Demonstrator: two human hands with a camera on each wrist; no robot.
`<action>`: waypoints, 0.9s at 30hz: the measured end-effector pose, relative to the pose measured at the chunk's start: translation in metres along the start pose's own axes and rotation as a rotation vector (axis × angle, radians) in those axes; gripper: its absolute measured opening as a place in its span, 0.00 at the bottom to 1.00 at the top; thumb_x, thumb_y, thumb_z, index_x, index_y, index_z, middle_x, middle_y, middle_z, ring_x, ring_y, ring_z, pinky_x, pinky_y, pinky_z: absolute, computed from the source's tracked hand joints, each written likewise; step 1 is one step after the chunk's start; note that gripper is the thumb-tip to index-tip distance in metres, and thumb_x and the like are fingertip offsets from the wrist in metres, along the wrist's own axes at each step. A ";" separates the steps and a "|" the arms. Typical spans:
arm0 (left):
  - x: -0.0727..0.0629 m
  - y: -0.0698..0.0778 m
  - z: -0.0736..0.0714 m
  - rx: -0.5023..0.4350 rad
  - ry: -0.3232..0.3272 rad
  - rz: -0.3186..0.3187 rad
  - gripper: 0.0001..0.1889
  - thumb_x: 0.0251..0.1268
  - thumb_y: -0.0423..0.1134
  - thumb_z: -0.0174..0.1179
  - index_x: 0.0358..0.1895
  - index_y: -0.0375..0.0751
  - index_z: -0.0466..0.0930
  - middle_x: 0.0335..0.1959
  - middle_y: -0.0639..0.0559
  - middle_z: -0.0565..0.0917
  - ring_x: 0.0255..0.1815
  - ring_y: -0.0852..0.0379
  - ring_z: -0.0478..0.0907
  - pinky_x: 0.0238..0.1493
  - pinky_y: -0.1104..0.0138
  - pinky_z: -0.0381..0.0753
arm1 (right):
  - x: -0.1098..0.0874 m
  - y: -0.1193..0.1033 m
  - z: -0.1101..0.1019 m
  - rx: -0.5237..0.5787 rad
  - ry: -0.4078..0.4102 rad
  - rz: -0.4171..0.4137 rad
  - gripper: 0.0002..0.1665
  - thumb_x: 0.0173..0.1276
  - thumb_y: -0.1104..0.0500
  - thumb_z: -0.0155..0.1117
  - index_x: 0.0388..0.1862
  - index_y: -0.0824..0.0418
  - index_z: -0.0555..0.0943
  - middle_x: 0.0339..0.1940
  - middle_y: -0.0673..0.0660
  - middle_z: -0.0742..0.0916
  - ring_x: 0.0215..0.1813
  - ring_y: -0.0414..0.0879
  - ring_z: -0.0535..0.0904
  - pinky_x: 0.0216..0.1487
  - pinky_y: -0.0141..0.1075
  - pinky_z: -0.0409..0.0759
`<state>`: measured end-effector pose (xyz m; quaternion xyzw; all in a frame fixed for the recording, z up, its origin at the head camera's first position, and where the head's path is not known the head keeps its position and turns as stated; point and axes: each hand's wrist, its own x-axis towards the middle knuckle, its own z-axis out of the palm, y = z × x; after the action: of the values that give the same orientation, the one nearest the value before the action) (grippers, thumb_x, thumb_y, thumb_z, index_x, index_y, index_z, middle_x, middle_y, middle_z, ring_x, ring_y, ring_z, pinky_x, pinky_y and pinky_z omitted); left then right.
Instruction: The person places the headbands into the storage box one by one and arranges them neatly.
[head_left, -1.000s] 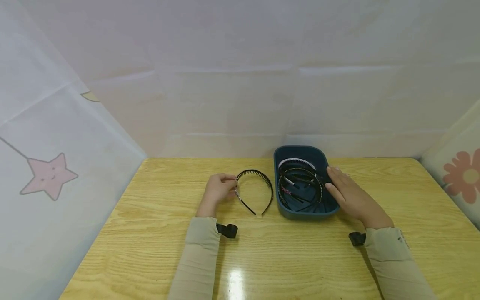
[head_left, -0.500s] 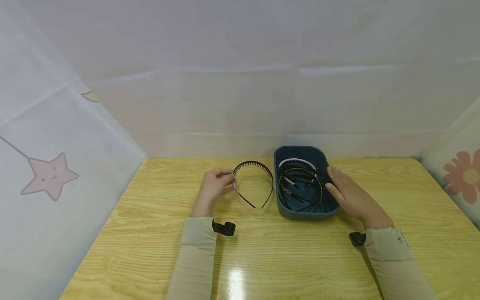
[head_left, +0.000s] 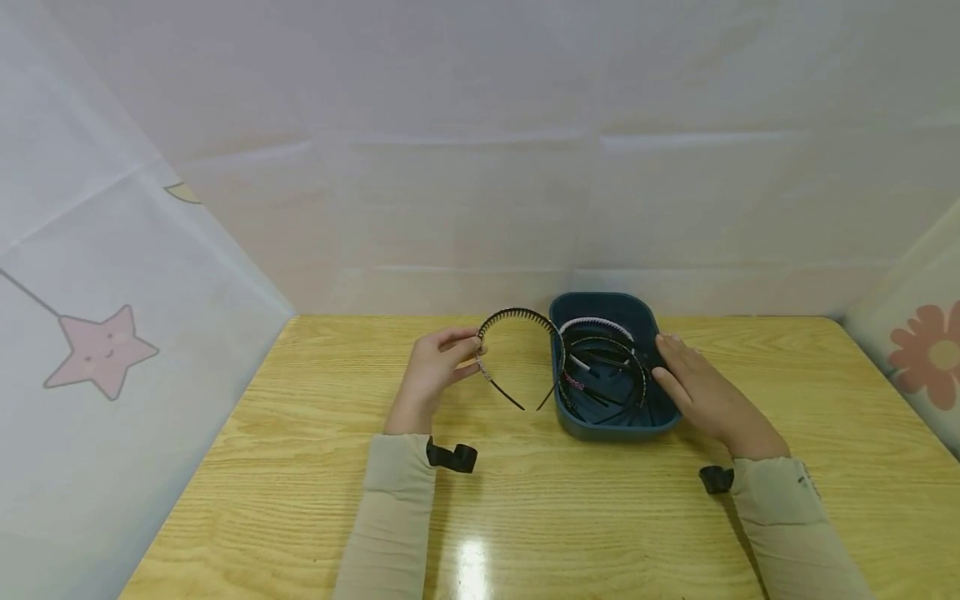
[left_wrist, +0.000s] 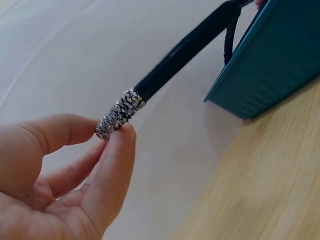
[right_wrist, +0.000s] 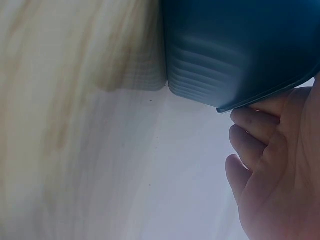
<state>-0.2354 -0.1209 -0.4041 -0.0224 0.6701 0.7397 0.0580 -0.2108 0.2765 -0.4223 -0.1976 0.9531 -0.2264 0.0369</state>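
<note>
My left hand (head_left: 438, 371) pinches a black toothed headband (head_left: 520, 312) by its left side, between thumb and fingers. Silvery sparkle trim (left_wrist: 120, 114) covers the pinched part in the left wrist view. The headband is raised off the table, and its right side overlaps the left rim of a dark blue plastic basket (head_left: 611, 432) in the head view. Several headbands lie inside the basket, among them a white ridged one (head_left: 596, 321) and one with pink trim (head_left: 573, 382). My right hand (head_left: 708, 396) rests with fairly straight fingers on the basket's right rim.
The basket stands on a wood-grain table (head_left: 570, 525) near its back edge. Behind it hangs a pale cloth backdrop (head_left: 450, 208), with a printed star on the left and a flower on the right. Each wrist carries a black camera mount.
The left hand has lifted the headband up from the table, then moved it right until it overlaps the basket's left rim. The right hand has stayed on the basket.
</note>
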 end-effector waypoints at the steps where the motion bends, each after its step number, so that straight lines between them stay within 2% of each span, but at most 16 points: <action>1: 0.000 0.000 0.001 -0.010 -0.004 0.008 0.16 0.74 0.34 0.61 0.60 0.33 0.80 0.53 0.39 0.84 0.54 0.47 0.83 0.53 0.61 0.86 | 0.000 0.000 0.000 0.000 0.000 -0.001 0.40 0.86 0.44 0.36 0.83 0.66 0.45 0.83 0.70 0.50 0.82 0.68 0.42 0.81 0.59 0.39; 8: -0.002 0.001 0.017 -0.082 -0.046 0.030 0.15 0.74 0.31 0.61 0.60 0.32 0.79 0.53 0.39 0.83 0.54 0.47 0.82 0.53 0.60 0.86 | -0.001 0.001 0.000 0.001 0.006 -0.006 0.40 0.86 0.44 0.36 0.83 0.66 0.45 0.83 0.71 0.50 0.82 0.69 0.42 0.81 0.59 0.38; 16: -0.002 -0.003 0.033 -0.166 -0.053 0.045 0.16 0.74 0.29 0.59 0.61 0.31 0.78 0.53 0.39 0.82 0.56 0.46 0.82 0.53 0.60 0.86 | 0.000 0.002 0.001 0.004 0.003 -0.003 0.40 0.86 0.44 0.36 0.83 0.66 0.45 0.83 0.70 0.50 0.82 0.68 0.42 0.81 0.59 0.38; 20: -0.002 -0.006 0.043 -0.213 -0.050 0.054 0.17 0.74 0.28 0.58 0.63 0.30 0.76 0.51 0.42 0.83 0.56 0.45 0.82 0.57 0.55 0.84 | 0.000 0.002 0.001 0.001 0.002 -0.002 0.40 0.86 0.44 0.36 0.83 0.66 0.45 0.83 0.70 0.50 0.82 0.68 0.42 0.81 0.59 0.38; 23: -0.001 -0.009 0.051 -0.243 -0.058 0.061 0.18 0.74 0.27 0.57 0.64 0.28 0.75 0.53 0.39 0.81 0.60 0.39 0.79 0.59 0.52 0.82 | 0.000 0.001 0.000 0.001 0.003 -0.004 0.40 0.86 0.44 0.36 0.83 0.66 0.45 0.83 0.71 0.50 0.82 0.69 0.42 0.80 0.60 0.38; 27: -0.001 -0.013 0.061 -0.240 -0.078 0.066 0.18 0.74 0.27 0.58 0.64 0.28 0.75 0.59 0.31 0.78 0.64 0.35 0.76 0.57 0.55 0.84 | 0.000 0.001 -0.001 0.002 0.003 -0.006 0.39 0.86 0.44 0.36 0.83 0.66 0.45 0.83 0.70 0.50 0.82 0.69 0.42 0.81 0.59 0.38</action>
<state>-0.2298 -0.0591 -0.4111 0.0216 0.5745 0.8163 0.0564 -0.2108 0.2775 -0.4221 -0.2000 0.9523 -0.2281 0.0349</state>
